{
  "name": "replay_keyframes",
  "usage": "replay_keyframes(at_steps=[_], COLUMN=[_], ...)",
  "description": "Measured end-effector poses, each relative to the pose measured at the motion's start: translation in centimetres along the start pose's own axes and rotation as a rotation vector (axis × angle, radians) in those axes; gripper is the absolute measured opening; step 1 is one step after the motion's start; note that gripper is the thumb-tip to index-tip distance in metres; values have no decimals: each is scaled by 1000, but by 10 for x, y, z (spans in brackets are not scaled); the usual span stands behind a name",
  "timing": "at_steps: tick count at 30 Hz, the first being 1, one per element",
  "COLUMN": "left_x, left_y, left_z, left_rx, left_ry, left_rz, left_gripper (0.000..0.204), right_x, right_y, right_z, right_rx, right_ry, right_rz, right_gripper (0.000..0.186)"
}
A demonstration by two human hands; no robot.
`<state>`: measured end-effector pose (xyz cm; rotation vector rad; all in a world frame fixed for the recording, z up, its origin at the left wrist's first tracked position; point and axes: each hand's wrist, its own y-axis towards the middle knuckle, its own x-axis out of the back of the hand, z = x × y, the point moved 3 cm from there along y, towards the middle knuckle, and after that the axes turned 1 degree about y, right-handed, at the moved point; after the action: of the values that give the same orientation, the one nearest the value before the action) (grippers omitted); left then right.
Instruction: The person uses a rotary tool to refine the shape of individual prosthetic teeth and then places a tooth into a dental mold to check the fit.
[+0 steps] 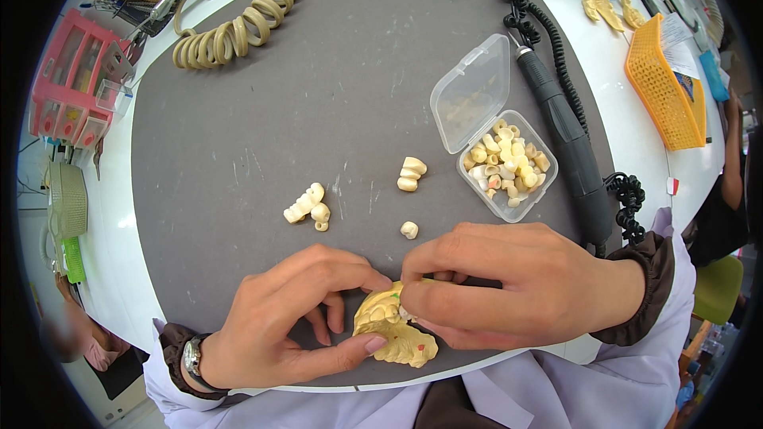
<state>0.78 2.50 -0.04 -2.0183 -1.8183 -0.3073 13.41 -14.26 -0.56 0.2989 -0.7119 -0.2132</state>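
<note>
- Just left of the yellow, arch-shaped plaster dental cast (401, 340): bare left hand (270, 310), half open in a wide C, with thumb on the near-left rim, index finger at the far edge and cast held between; other fingers loosely curled.
- Beyond the cast and to its left: cream, branched bridge of joined tooth-shaped pieces (300, 205) on the dark grey mat (230, 127), longest row slanting away and rightward.
- Cast itself: between both hands at the mat's near edge, rightward from the left palm, leftward from the right palm, directly under the right fingertips. Toothed ridge along the far-left side, running away and rightward until covered; rough side toward the body. Full long axis impossible to tell, with the right part hidden.
- Straight beyond the cast: small, rounded, cream single crown (408, 229); farther out, ivory block of three joined crowns (411, 173), long axis pointing away, slightly rightward.
- At the cast's right: bare right hand (517, 286), nearer to its covered part, fingers bent and tips close together over the ridge; impossible to tell what, if anything, between them.
- Beyond the cast and right: clear, square plastic box (499, 205) of loose crowns, lid raised; farther right, long black cylindrical handpiece (568, 143).
</note>
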Motion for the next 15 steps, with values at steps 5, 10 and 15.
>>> replay_keyframes(at_steps=[5,10,15], left_x=[0,0,0], left_y=[1,0,0], left_z=[1,0,0], left_rx=[-12,-5,3], left_ry=[-3,1,-10], left_rz=[1,2,1], left_gripper=[43,42,42], right_x=[1,1,2], right_y=[0,0,0], right_z=[0,0,0], right_rx=[-9,-17,-16], right_ry=[23,40,47], right_rz=[4,-2,-5], right_gripper=[22,22,23])
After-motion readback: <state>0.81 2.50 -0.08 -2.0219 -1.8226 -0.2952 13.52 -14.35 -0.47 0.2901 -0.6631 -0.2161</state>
